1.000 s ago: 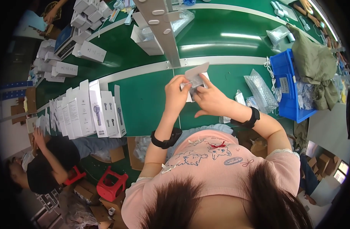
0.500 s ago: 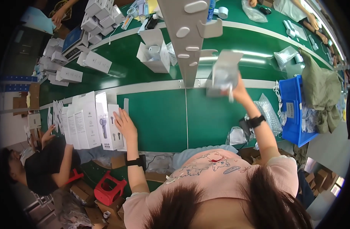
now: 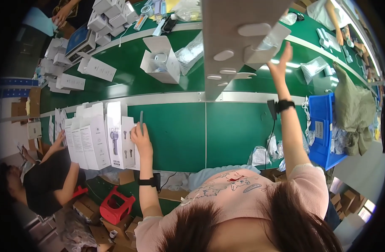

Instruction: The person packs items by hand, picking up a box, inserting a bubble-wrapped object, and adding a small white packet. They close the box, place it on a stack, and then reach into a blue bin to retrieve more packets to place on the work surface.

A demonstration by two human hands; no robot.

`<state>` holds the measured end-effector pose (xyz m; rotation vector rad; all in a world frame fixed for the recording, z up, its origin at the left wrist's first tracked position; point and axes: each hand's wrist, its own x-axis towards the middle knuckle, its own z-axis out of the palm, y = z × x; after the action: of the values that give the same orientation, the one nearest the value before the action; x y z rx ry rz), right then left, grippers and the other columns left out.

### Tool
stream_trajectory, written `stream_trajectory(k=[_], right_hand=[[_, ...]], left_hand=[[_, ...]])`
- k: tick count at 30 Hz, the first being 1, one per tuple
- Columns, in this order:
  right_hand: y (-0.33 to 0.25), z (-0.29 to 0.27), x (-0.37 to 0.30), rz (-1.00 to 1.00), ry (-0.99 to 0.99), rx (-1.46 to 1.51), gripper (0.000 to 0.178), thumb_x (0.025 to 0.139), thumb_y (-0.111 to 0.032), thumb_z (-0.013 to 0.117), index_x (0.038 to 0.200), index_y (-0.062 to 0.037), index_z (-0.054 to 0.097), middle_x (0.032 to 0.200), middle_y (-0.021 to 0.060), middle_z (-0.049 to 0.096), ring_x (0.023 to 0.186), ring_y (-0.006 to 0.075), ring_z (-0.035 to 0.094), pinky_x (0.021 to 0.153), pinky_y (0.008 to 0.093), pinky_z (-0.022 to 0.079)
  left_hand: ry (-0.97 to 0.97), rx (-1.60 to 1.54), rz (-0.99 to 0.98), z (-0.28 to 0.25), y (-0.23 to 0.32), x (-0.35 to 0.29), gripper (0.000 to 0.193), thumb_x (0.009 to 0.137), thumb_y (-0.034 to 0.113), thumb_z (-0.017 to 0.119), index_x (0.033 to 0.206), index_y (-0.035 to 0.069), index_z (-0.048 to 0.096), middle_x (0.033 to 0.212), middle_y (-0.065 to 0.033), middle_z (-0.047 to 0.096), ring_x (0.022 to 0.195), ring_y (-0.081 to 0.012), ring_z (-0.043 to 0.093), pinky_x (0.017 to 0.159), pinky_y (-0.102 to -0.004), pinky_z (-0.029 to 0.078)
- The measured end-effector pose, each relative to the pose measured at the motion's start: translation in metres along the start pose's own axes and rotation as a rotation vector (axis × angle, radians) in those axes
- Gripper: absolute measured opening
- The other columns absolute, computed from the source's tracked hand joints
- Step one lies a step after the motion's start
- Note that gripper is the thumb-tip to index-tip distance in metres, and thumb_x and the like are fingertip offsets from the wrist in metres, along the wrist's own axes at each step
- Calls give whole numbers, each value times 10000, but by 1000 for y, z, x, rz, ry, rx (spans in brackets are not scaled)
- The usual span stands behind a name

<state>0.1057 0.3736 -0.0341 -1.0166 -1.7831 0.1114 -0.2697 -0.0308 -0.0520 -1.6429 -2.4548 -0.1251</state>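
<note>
On the left of the green worktable, a row of white printed cartons (image 3: 91, 140) stands upright, some showing a picture of a handheld fan. My left hand (image 3: 142, 140) is at the right end of this row, its fingers curled over the edge of the last white carton (image 3: 130, 145). Stretched far forward is my right hand (image 3: 281, 63), thumb and fingers spread beside an open white box (image 3: 264, 53). That box holds something in clear wrap and is partly covered by the grey metal post. Whether the thumb touches it is unclear.
A grey slotted post (image 3: 226, 46) rises between me and the far table. Beyond the rail stand an open white box (image 3: 161, 61) and a bubble-wrap pouch (image 3: 190, 54). At right is a blue bin (image 3: 320, 126). Another person (image 3: 54, 180) works on the left; small plastic bags (image 3: 259, 156) lie near the front edge.
My right hand has carried the open white box forward past the rail, and its fingers have spread from it. My left hand's fingers have curled at the end carton. The view has shifted slightly.
</note>
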Motion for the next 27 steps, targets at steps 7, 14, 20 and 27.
stream_trajectory(k=[7,14,20,27], right_hand=[[-97,52,-24,-280,-350,145,476,646,8,578,1109,-50,487,1120,134,477,1074,347,417,910,418,356],[-126,212,-13,-201,-818,167,581,657,-27,585,1205,-166,451,1237,97,439,1172,314,379,952,438,337],[-164,179,-20,-240,-1124,-419,490,664,-110,606,1140,-165,502,1148,99,494,1077,313,465,914,400,375],[-132,35,-104,176,-1111,-302,534,642,-324,643,1057,-21,500,994,204,546,810,368,577,683,422,483]], left_hand=[[-12,-293,117,-14,38,-8,606,558,-164,436,1146,-22,474,1232,-170,404,1094,-368,364,931,-447,299],[-108,-463,193,-23,121,-28,448,701,-33,474,1148,-6,471,1214,-171,399,1071,-345,389,901,-442,328],[-120,-316,-49,-55,105,-25,522,684,134,645,1170,45,476,1243,-178,371,1079,-365,371,893,-435,329],[-136,-542,-42,-39,68,-45,677,616,246,749,1195,50,458,1268,-191,330,1110,-384,331,890,-471,316]])
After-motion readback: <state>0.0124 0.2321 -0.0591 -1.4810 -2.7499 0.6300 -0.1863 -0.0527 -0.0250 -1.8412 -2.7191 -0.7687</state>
